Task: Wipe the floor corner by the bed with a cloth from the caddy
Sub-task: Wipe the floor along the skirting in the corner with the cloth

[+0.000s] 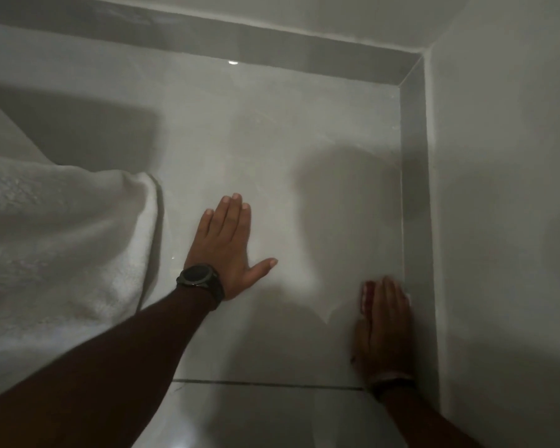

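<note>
Cloth [368, 294] is mostly hidden under the right hand [385, 328]; only a red-and-white edge shows at the fingertips, on the left side and a sliver at the right. Looks crumpled, pattern can't be made out, whole area is motion-blurred. It sits on the floor [272, 150] right against the skirting [416, 221] of the right-hand wall [498, 189], well short of the corner itself, which is up at top right. Right hand lies flat on top of the cloth, fingers together and pointing away from the person, pressing it to the tile; a band is on that wrist. Left hand [227, 250] is spread flat on bare tile, thumb out to the right, holding nothing, with a dark watch [197, 275] on the wrist. White textured bedding [62, 237] hangs down at the left, just beside the left forearm. Floor is glossy pale tile with a grout line [265, 384] running across near the wrists. Lighting is dim, shadows of the person fall across the tile.
</note>
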